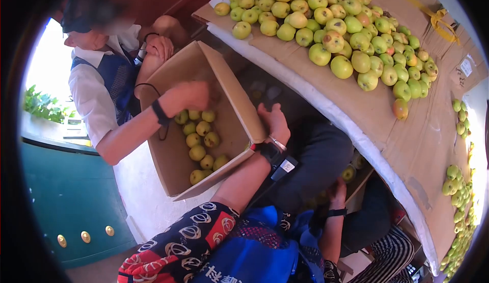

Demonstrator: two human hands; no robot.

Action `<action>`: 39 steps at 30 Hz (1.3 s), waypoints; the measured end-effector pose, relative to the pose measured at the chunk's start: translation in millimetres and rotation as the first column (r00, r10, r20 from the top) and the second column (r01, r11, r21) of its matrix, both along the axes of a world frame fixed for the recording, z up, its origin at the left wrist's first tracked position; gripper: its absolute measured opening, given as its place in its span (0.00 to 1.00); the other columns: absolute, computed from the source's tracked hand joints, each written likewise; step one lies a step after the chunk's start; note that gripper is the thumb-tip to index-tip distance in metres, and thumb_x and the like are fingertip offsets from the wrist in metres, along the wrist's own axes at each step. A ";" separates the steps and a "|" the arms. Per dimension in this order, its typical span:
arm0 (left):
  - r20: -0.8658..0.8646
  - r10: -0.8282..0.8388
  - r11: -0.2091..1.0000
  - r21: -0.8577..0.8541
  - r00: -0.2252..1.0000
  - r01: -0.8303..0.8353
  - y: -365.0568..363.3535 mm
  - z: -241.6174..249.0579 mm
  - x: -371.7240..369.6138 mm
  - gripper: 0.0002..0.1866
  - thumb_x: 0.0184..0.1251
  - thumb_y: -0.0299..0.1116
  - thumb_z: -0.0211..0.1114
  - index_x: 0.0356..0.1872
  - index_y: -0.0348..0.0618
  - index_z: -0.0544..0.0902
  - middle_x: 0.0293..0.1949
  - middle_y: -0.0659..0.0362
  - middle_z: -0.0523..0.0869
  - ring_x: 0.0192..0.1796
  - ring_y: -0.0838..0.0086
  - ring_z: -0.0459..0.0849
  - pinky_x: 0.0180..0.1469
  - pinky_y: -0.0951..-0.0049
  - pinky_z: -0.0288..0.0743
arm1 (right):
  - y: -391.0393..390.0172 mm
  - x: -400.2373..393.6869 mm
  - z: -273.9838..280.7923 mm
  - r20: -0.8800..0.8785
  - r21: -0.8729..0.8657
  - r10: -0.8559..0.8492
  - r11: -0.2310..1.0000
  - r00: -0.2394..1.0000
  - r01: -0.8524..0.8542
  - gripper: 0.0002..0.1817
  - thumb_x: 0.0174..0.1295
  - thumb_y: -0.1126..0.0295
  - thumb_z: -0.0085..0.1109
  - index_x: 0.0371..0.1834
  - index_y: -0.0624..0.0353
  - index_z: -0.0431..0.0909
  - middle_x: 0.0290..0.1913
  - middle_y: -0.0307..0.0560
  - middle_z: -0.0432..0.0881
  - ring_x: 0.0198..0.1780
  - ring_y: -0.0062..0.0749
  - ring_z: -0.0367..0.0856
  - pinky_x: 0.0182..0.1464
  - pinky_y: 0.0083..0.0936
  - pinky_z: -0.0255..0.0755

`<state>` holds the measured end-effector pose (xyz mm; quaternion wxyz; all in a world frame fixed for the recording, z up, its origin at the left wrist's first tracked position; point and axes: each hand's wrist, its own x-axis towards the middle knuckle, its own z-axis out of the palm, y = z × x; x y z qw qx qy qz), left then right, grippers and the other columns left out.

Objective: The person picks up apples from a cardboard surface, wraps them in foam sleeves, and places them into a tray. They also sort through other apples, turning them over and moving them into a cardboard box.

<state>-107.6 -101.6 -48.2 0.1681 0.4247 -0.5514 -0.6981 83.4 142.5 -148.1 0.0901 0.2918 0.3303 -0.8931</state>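
A deep cardboard box (232, 92) stands tilted in front of me, with several green-yellow apples (197, 153) at its bottom. My left hand (275, 124) is against the outside of the box's right wall, thumb and fingers apart and pointing up. A black wristband with a tag (272, 155) sits on that wrist, right at the box's near corner. Lower down, under the table edge, my right hand (336, 194) is close beside a green apple (348, 174). Its fingers are partly hidden by my leg and shadow, so I cannot tell what they hold.
Across the box, another person's hand (192, 95) reaches inside it, blurred. A cardboard-covered table (305, 71) with a white edge curves along the right, bearing a big pile of apples (359, 41). A green panel with gold studs (85, 237) stands at the lower left.
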 end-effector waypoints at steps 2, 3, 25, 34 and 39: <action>0.054 0.094 0.960 -0.270 0.994 -0.076 -4.6 -15.4 -1.5 0.27 0.55 0.31 0.59 0.57 0.41 0.62 0.47 0.53 0.72 0.47 0.69 0.72 0.45 0.71 0.68 | 1.9 -2.1 -0.4 -0.009 -0.042 -0.009 0.999 1.000 0.009 0.16 0.59 0.63 0.54 0.49 0.54 0.72 0.49 0.40 0.75 0.51 0.31 0.72 0.52 0.31 0.65; -0.002 0.138 0.974 -0.180 0.990 -0.136 -3.0 -18.4 1.8 0.29 0.55 0.31 0.59 0.59 0.40 0.61 0.44 0.54 0.72 0.46 0.68 0.72 0.45 0.71 0.67 | 3.9 -3.6 -3.1 -0.021 -0.079 -0.024 0.997 0.999 0.022 0.15 0.59 0.63 0.55 0.48 0.53 0.73 0.47 0.40 0.76 0.49 0.29 0.72 0.52 0.31 0.65; -0.866 -0.475 0.603 -0.193 0.154 0.774 131.7 361.8 -64.8 0.12 0.62 0.27 0.55 0.46 0.38 0.72 0.43 0.56 0.77 0.47 0.70 0.78 0.44 0.75 0.73 | -54.3 -17.8 222.7 -0.592 0.255 0.328 0.943 0.737 -0.215 0.30 0.57 0.67 0.59 0.62 0.60 0.61 0.61 0.50 0.67 0.62 0.38 0.67 0.56 0.32 0.67; -0.917 -0.281 0.645 0.039 0.284 0.763 154.4 386.7 -109.0 0.10 0.55 0.29 0.61 0.40 0.42 0.80 0.30 0.59 0.84 0.36 0.71 0.84 0.30 0.76 0.75 | -181.5 -4.5 280.2 -0.602 0.665 0.780 0.609 0.172 -0.432 0.21 0.54 0.65 0.63 0.49 0.62 0.72 0.43 0.43 0.80 0.43 0.25 0.76 0.45 0.23 0.70; -0.788 -0.253 0.626 0.308 0.561 0.716 67.4 305.8 -109.9 0.04 0.54 0.28 0.54 0.22 0.45 0.72 0.20 0.61 0.75 0.19 0.76 0.71 0.18 0.77 0.63 | -130.7 7.3 256.3 -0.474 0.504 0.719 0.695 0.508 -0.513 0.06 0.63 0.71 0.52 0.32 0.63 0.75 0.29 0.38 0.79 0.30 0.15 0.75 0.35 0.13 0.70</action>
